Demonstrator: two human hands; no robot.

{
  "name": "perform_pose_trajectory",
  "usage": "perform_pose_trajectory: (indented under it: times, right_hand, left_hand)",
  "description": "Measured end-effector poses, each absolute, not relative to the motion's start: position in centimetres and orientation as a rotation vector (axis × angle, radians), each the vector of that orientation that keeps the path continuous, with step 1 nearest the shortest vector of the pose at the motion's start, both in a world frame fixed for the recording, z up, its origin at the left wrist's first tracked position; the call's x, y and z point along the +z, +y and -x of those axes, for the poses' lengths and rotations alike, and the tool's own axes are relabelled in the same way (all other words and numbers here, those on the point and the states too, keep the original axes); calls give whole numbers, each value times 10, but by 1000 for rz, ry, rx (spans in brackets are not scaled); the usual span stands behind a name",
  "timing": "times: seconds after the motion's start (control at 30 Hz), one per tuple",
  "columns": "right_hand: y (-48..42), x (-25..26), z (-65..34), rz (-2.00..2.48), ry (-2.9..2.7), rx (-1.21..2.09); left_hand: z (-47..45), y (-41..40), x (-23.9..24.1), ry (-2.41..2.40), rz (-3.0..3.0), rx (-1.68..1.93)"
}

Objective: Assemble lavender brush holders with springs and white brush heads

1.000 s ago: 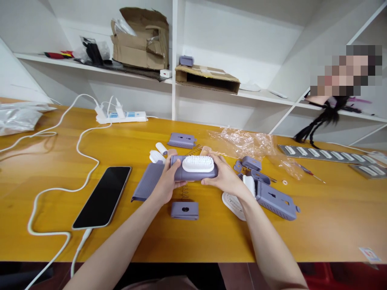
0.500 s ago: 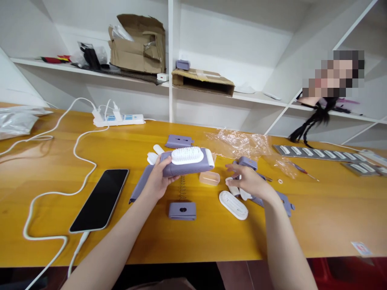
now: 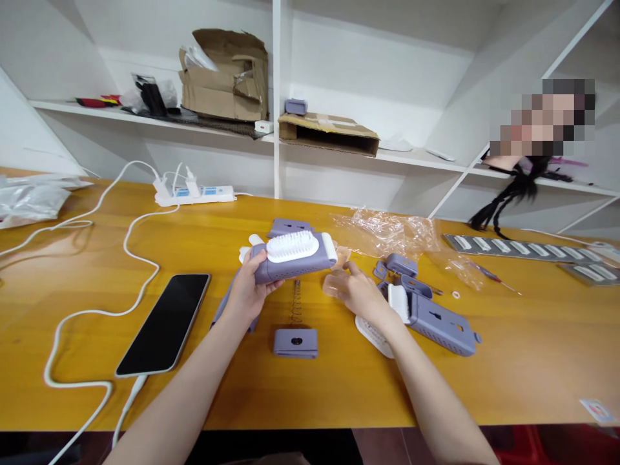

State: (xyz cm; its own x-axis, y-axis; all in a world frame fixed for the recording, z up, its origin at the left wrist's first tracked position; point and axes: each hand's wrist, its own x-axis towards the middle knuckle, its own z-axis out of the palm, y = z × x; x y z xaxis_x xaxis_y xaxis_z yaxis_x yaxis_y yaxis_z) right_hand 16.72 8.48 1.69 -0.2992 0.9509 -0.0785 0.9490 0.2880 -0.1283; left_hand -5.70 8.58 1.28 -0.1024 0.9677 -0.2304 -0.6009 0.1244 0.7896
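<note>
My left hand point(image 3: 248, 284) is wrapped round a lavender hair-brush body point(image 3: 300, 264). It is held above the table, with a white oval bristle pad point(image 3: 293, 245) facing up and a white cap at the right end. My right hand point(image 3: 361, 290) reaches over a small translucent peach box point(image 3: 333, 285), fingers apart and at its right side; whether they grip it is hard to see. Under the left hand's brush stand a metal spring point(image 3: 296, 303) and a lavender block point(image 3: 295, 343) with a black button. A white oval plate point(image 3: 374, 336) lies partly behind my right forearm.
Lavender housings point(image 3: 443, 323), a white bristle piece point(image 3: 398, 302) and a screwdriver point(image 3: 487, 272) lie at right. Clear plastic film point(image 3: 387, 229) is behind. A phone point(image 3: 165, 325) with a white cable and a power strip point(image 3: 196, 195) are at left. Shelves with cardboard boxes point(image 3: 225, 84) stand behind.
My right hand has moved left, from the loose white and lavender parts to the small translucent box. The parts it covered now show. My left hand still holds the brush body, slightly more tilted.
</note>
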Motion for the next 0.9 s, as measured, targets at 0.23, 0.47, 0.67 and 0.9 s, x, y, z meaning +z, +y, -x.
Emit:
perform_pose_trajectory:
  times: [0.23, 0.47, 0.67, 0.9]
  right_hand:
    - [85, 13, -170, 1754, -2512, 62]
    - [89, 24, -184, 1644, -1702, 289]
    - [86, 26, -173, 1235, -1304, 1067]
    - [79, 25, -163, 1221, -1364, 1047]
  left_hand:
    - [51, 81, 12, 961, -701, 1499]
    - [46, 78, 9, 911, -728, 1472]
    - [39, 75, 7, 904, -746, 1421]
    - [35, 71, 7, 892, -781, 1427]
